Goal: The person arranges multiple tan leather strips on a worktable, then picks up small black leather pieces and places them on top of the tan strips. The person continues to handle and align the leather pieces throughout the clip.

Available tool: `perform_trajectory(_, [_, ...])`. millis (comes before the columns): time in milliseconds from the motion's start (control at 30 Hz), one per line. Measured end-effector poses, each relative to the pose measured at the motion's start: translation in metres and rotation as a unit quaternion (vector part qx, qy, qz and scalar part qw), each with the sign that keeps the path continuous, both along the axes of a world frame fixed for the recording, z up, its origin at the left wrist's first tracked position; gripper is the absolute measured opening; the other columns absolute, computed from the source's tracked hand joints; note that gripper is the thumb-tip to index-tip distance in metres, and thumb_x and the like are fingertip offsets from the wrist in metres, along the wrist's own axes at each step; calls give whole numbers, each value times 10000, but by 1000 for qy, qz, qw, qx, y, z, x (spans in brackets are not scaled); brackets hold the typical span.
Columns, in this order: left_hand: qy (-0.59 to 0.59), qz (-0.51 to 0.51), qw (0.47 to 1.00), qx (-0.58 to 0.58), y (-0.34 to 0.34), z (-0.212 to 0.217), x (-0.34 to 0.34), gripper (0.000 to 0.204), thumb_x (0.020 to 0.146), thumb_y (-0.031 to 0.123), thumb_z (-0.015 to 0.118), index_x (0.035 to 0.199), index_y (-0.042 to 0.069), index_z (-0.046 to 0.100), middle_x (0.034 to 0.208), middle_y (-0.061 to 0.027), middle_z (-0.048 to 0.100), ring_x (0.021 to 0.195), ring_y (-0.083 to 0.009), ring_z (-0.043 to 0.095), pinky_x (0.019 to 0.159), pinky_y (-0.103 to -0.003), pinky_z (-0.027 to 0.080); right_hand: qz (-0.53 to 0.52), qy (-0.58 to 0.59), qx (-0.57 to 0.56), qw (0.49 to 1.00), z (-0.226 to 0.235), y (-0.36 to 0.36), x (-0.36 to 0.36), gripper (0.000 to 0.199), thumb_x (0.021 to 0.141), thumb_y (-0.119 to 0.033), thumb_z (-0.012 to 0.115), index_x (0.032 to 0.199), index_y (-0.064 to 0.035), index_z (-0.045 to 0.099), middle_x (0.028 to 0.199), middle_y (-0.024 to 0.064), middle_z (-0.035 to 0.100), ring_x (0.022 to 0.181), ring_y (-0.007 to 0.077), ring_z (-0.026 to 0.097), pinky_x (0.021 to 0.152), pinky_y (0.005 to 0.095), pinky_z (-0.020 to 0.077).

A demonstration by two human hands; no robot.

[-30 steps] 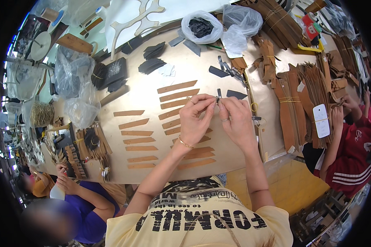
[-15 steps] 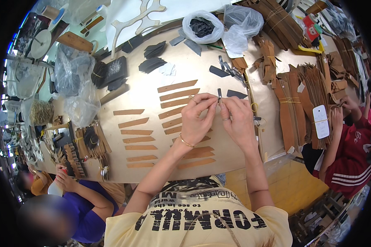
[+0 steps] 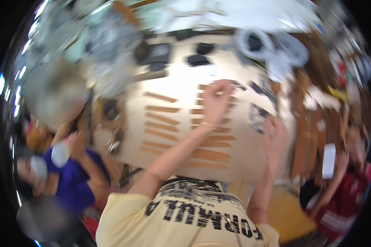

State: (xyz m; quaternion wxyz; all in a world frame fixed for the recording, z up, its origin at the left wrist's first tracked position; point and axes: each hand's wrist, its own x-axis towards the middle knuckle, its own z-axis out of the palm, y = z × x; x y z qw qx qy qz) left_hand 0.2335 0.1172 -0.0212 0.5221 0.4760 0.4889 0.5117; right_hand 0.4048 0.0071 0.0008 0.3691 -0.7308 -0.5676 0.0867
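The picture is smeared by motion. My left hand (image 3: 218, 101) is pinched over the top of the right-hand column of tan leather strips (image 3: 212, 155). A small dark strip (image 3: 238, 85) sticks out from its fingertips. My right hand (image 3: 275, 128) is lower and to the right, apart from the left; its fingers are too blurred to read. Beside its fingertips lies a dark patch of flat pieces (image 3: 257, 116), with edges I cannot make out. A second column of tan leather strips (image 3: 162, 117) lies to the left of my left forearm.
Black piece stacks (image 3: 198, 60) lie at the far side of the table. A clear bag of black pieces (image 3: 254, 42) stands at the far right. Brown leather bundles (image 3: 305, 144) line the right. Co-workers sit at both sides, one in a purple top (image 3: 76, 175).
My hands have come apart; the dark strip stays with the left one, and the right one has moved right and nearer. The whole view has swung left and blurred.
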Motion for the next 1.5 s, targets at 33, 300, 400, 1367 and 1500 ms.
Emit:
perform_trajectory(33, [-15,-3,1000,14,4,-2,6,80,907,15,629,959,-1,687,980,-36,657,832,-94,624,715,-240,540,-39,45,-58,997,-2,-1,2,140,873,-44,611,998,-28,671,908,132,673,869,324,629,819,420,469])
perform_trajectory(300, [216,-142,948,185,-14,-24,22,197,790,85,692,978,28,675,1097,-131,595,1026,-305,575,887,-410,477,8,-48,-182,982,-20,7,6,344,886,-295,728,1054,-5,650,925,96,595,811,250,583,713,371,464])
perform_trajectory(400, [249,-124,937,210,-29,-29,15,170,816,104,679,968,29,675,1067,-122,600,1003,-298,575,873,-421,469,0,-62,-148,987,-27,-6,12,354,879,-307,734,1073,-21,659,994,105,581,885,264,576,756,382,463])
perform_trajectory(1367, [649,259,714,52,-34,24,-429,336,842,172,697,1131,1,672,1148,-199,641,1060,-366,617,933,-435,488,78,-36,-46,995,-41,-32,17,185,955,-150,623,935,22,557,880,129,542,777,289,549,704,414,437])
perform_trajectory(1500, [660,174,731,-1,-38,7,-452,423,807,201,743,1159,-18,664,1167,-217,638,1056,-372,621,921,-431,499,75,-38,-42,996,-41,-32,15,185,960,-144,619,940,28,552,877,130,531,766,282,534,692,403,442])
